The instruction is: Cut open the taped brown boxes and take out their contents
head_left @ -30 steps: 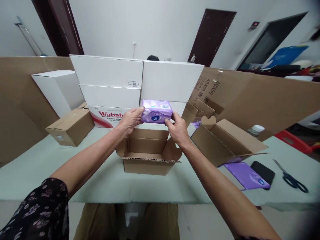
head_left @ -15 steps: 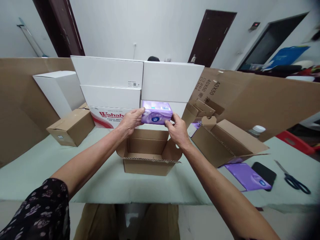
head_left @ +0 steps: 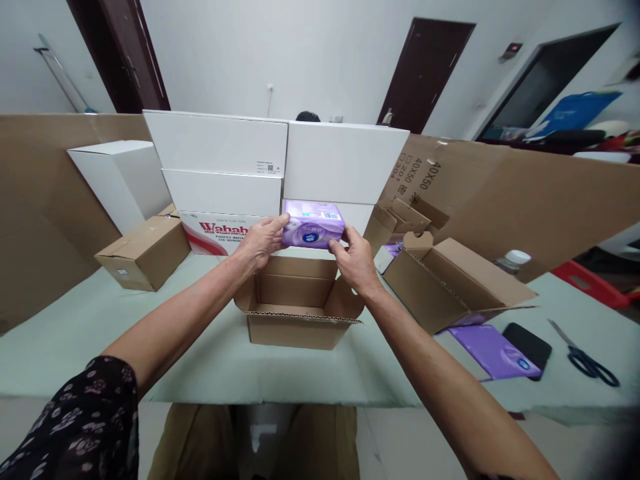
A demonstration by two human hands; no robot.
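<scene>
A purple tissue pack is held up by its two ends, above the far side of an open brown cardboard box. My left hand is closed on the pack's left end, thumb on the front. Its right end is gripped by my right hand, with the thumb at the lower front corner. The cardboard box stands upright in front of me with its flaps folded out; the part of its inside that shows holds nothing.
Right of me lie a tipped open carton, a flat purple packet, a black phone and scissors. A closed brown box sits on the left. Behind stands a large white Wahaha carton.
Both hands keep their hold on the tissue pack, which stays almost in place. The camera view has shifted very slightly.
</scene>
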